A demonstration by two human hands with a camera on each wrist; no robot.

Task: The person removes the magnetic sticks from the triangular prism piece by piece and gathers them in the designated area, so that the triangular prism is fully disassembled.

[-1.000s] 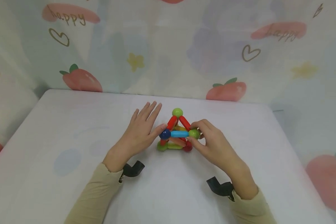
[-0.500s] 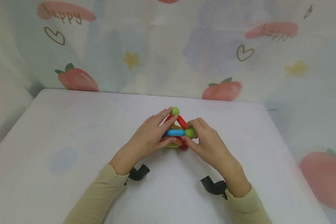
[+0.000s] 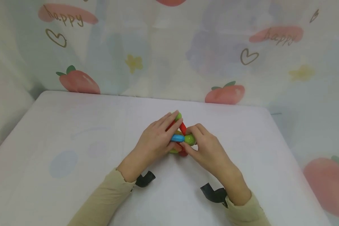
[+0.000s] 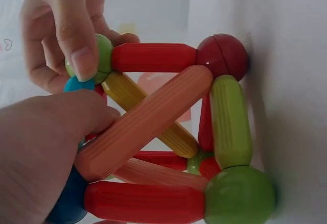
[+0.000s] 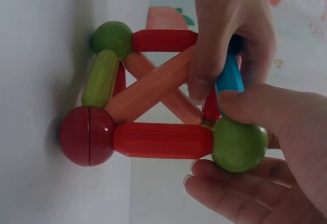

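Note:
A frame of magnetic rods and balls stands on the table between the two hands. My left hand (image 3: 155,138) reaches round its left side, fingers slanting over the upper rods; thumb and fingers hold the dark blue ball (image 4: 69,198). The thumb and fingers of my right hand (image 3: 207,147) pinch the light green ball (image 3: 190,140) at the opposite upper corner. A light blue rod (image 3: 177,138) joins these two balls. On the table lie the frame's dark red ball (image 5: 87,136) and lower green ball (image 4: 239,196). A salmon rod (image 4: 148,122) crosses one face diagonally.
A white table (image 3: 73,131) extends around the frame. Behind it hangs a patterned cloth (image 3: 164,56) with printed strawberries and hearts. Black bent pieces, one at the left wrist (image 3: 145,179) and one at the right wrist (image 3: 214,193), stick out from the sleeves.
My left hand has moved right, from spread beside the dark blue ball to round the frame's left side, covering that ball. The right hand keeps its pinch on the light green ball.

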